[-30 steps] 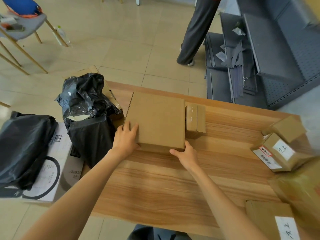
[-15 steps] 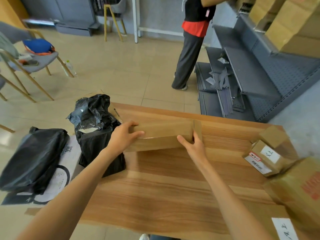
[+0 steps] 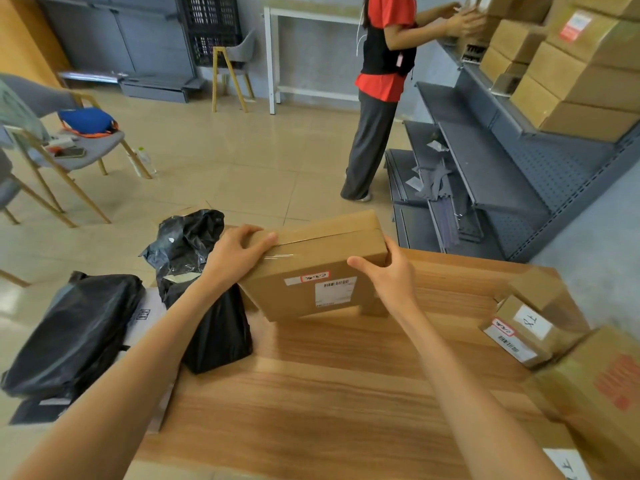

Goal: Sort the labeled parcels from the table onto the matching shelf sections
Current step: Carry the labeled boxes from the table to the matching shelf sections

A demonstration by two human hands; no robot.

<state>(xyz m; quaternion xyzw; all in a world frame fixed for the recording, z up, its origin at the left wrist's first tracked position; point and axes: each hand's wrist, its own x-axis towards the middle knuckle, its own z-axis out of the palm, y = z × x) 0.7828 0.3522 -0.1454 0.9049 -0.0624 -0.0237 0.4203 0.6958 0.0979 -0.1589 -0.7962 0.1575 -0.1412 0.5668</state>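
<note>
cardboard parcel [image 3: 313,268], flat, taped, gripped by both hands.

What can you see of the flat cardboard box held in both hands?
The flat cardboard box is plain brown, shallow and rectangular, tipped up on edge so its broad labelled face points at the camera. That face carries a white shipping label with a barcode and a small red-edged sticker with handwriting too small to read. Clear tape runs over its top seam. The left hand grips its upper left corner, the right hand its right edge. It sits over the wooden table; whether its lower edge touches is unclear.
</note>
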